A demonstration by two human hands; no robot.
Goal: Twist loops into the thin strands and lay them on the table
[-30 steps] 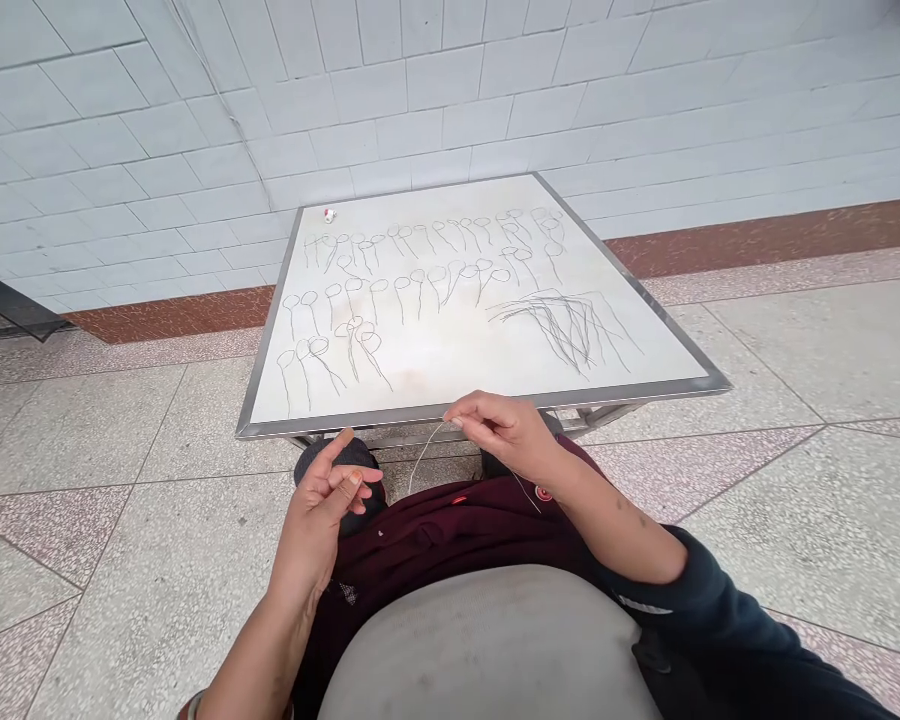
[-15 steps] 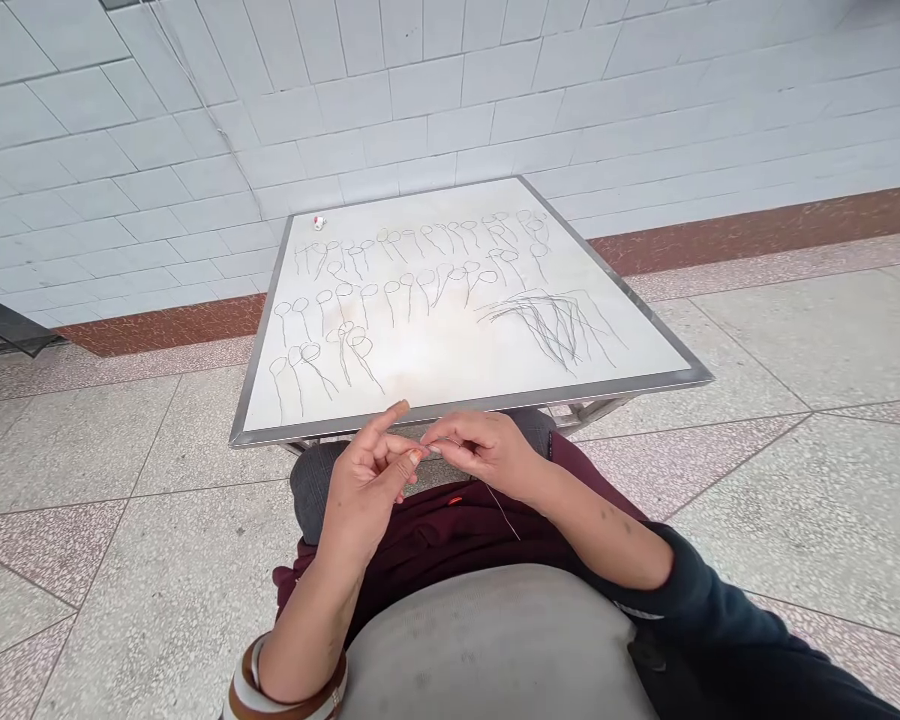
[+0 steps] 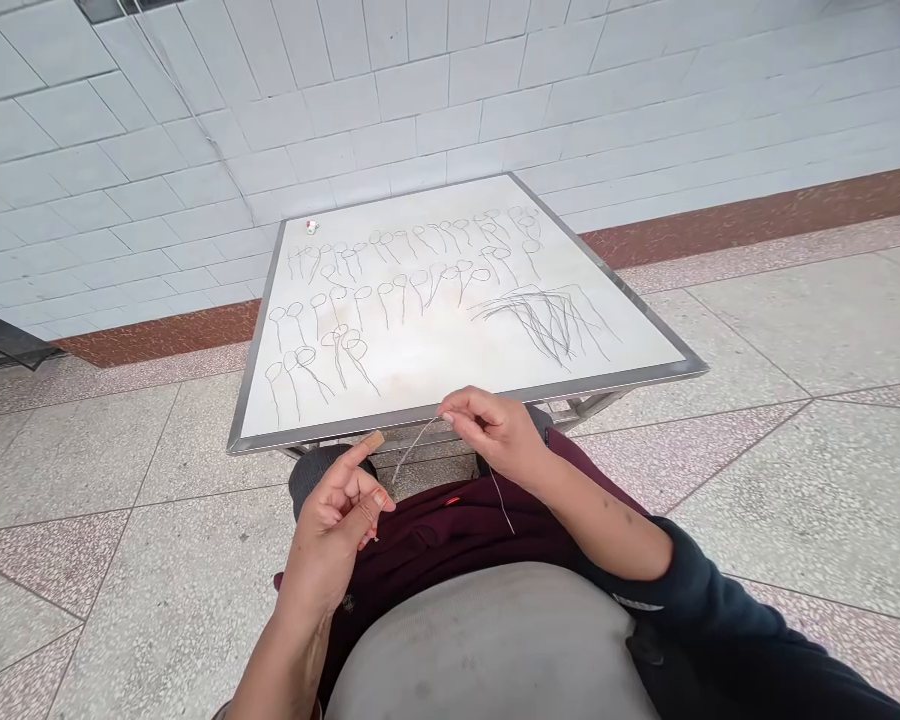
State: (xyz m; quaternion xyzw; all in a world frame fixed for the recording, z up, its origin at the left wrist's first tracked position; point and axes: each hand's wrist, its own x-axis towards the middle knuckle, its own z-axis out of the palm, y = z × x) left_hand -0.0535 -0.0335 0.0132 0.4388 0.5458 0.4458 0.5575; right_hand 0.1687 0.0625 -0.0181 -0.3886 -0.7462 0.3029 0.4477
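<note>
My right hand (image 3: 495, 432) pinches a thin wire (image 3: 414, 442) between thumb and forefinger in front of the table's near edge. One part of the wire curves down and left towards my left hand; the other hangs below my right hand over the dark red cloth on my lap. My left hand (image 3: 337, 515) is lower and to the left, thumb pressed to the bent fingers and forefinger stretched out with a tan covering on its tip. The wire's left end stops close to these fingertips. Whether they hold anything is too small to see.
On the white table (image 3: 435, 365) with a grey metal rim lie rows of wires with looped ends (image 3: 337, 340). A loose pile of straighter wires (image 3: 547, 325) is at the right. A small white and red object (image 3: 312, 227) sits at the far left corner, near the tiled wall (image 3: 412, 90).
My hands were together at the fingertips and have parted. The left moved down and left, the right slightly up, with the wire still in it and its left part now showing.
</note>
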